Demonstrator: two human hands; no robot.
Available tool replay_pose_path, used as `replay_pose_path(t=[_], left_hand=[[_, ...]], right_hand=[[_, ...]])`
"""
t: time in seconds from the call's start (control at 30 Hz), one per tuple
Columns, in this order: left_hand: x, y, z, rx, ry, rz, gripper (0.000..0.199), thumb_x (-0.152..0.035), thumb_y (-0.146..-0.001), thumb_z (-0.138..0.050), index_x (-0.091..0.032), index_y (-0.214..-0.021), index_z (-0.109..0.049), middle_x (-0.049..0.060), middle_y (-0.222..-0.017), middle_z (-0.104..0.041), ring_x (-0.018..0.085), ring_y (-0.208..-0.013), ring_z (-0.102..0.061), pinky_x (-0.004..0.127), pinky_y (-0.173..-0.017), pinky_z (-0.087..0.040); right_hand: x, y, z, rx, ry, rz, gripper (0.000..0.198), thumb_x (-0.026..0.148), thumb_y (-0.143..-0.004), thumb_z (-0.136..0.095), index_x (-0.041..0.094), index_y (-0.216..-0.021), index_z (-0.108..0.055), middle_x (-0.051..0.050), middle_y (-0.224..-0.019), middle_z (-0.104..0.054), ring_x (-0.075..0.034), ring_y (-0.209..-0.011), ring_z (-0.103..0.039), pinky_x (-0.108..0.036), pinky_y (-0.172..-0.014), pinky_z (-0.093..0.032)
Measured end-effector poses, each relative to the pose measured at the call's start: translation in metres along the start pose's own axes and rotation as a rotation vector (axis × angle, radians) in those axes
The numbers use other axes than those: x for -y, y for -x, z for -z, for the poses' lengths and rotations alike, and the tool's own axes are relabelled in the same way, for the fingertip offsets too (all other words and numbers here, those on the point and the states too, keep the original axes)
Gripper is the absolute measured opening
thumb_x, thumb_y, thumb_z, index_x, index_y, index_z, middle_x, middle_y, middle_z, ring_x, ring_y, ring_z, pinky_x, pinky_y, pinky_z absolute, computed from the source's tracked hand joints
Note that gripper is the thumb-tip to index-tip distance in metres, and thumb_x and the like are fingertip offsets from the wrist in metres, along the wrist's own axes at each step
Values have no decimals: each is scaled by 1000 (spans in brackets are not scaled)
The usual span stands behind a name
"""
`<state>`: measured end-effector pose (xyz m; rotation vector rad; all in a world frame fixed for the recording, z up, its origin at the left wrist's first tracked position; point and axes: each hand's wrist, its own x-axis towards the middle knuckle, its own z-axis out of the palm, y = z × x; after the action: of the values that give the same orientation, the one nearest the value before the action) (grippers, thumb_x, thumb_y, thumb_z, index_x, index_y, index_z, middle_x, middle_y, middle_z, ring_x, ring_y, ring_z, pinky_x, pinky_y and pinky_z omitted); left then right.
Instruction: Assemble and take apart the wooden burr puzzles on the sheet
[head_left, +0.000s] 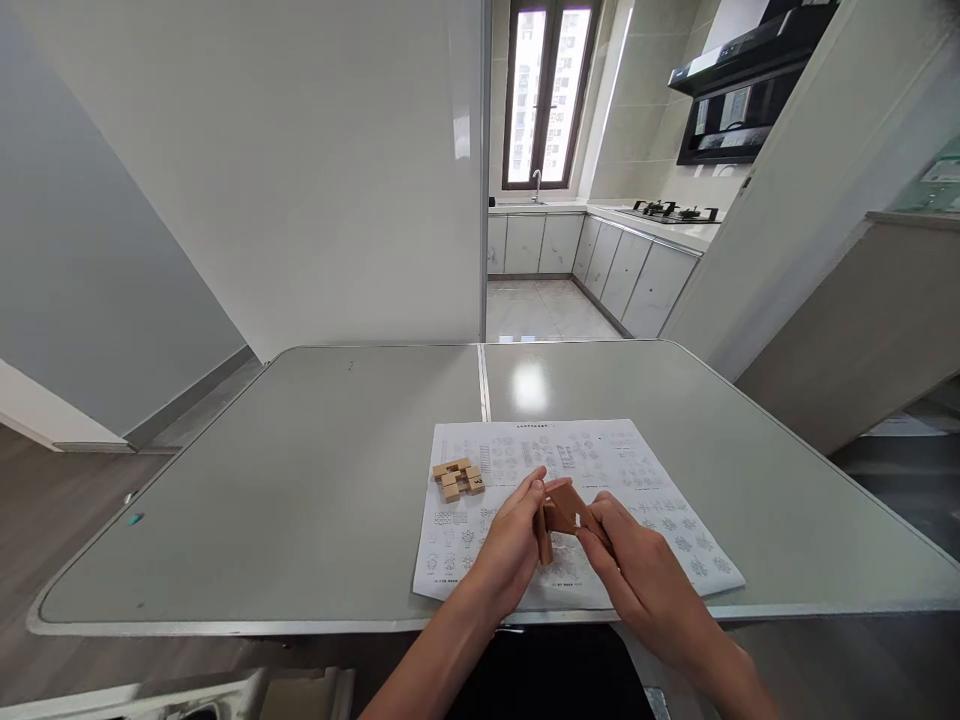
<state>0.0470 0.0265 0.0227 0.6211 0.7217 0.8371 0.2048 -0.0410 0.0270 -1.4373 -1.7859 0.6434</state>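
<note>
Between my two hands are reddish-brown wooden puzzle pieces (571, 503), held just above a printed sheet. My left hand (506, 545) is closed on an upright piece at the left, with its fingers partly hidden behind the wood. A slanted piece at the right is pinched by my right hand (630, 555), thumb in front. Whether the pieces are locked together or only touching, I cannot tell. On the sheet's left part lies a small group of lighter wooden puzzle pieces (458, 480), one bearing a dark mark. The paper sheet (660, 490) shows rows of small line diagrams.
The grey-green table (300, 500) has a metal rim and a pale seam (484, 382) down its middle. A tiny teal bit (135, 519) lies near its left edge. Beyond are a white wall panel (337, 180) and a kitchen with white cabinets (544, 243).
</note>
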Motion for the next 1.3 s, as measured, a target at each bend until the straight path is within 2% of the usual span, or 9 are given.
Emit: replay_pose_path(t=[0.17,0.33,0.6,0.7,0.87,1.0,1.13,1.2,1.3], left_hand=[[-5,2,-3,-1,31,-12,43,-34,-103,-59,-20,-143,-61,13,-141,-68,29,-142,-53,42,-124,-32],[-7,2,-1,8,16,1,39,-37,-100,-64,-21,-136,-68,12,-136,-71,31,-133,-60,45,-119,-38],[3,6,-3,-64,-54,1,46,-46,-97,-68,-27,-138,-67,8,-144,-67,33,-143,-51,46,-121,-34],[0,7,-8,-84,-50,4,44,-43,-99,-65,-24,-140,-66,9,-142,-68,31,-142,-52,43,-122,-33],[-5,10,-11,6,75,-9,44,-39,-100,-64,-18,-140,-65,14,-136,-71,32,-130,-63,44,-116,-40],[4,12,-9,108,25,-109,49,-46,-99,-65,-18,-140,-66,16,-137,-70,33,-121,-67,48,-113,-43],[15,12,-4,112,27,-188,57,-51,-99,-64,-19,-146,-61,15,-134,-71,32,-122,-66,47,-114,-41],[19,13,-4,111,60,-180,57,-50,-99,-65,-20,-146,-61,15,-133,-71,31,-122,-65,45,-113,-42],[22,16,-5,82,94,-137,54,-49,-98,-67,-21,-144,-63,12,-132,-71,28,-124,-63,40,-113,-42]], right_hand=[[-2,3,-2,26,-151,-69,29,43,-111,-34,27,-89,-41,2,-83,-46,-18,-69,-42,-31,-62,-37],[-7,7,-7,-28,-277,-99,32,45,-110,-35,26,-88,-45,1,-80,-46,-19,-70,-43,-31,-65,-40],[1,10,-19,-74,-215,-86,23,41,-109,-38,28,-100,-55,-3,-94,-58,-22,-79,-55,-33,-67,-46],[3,12,-21,-131,-233,-96,21,42,-109,-40,29,-105,-56,-3,-97,-60,-23,-82,-57,-32,-67,-47],[1,15,-23,-208,-374,-184,28,48,-109,-37,28,-100,-54,-2,-91,-57,-21,-80,-54,-33,-73,-49],[1,15,-27,-295,-476,-246,28,50,-108,-38,28,-104,-54,-1,-85,-53,-21,-78,-52,-34,-76,-49],[1,16,-37,-275,-525,-248,30,51,-109,-35,28,-101,-53,-2,-88,-52,-22,-80,-52,-34,-76,-50],[0,16,-43,-287,-537,-239,30,51,-109,-35,28,-102,-54,-3,-92,-54,-22,-84,-54,-35,-78,-51],[-1,17,-53,-316,-570,-242,30,51,-108,-38,29,-115,-56,-5,-101,-57,-24,-93,-57,-37,-84,-53]])
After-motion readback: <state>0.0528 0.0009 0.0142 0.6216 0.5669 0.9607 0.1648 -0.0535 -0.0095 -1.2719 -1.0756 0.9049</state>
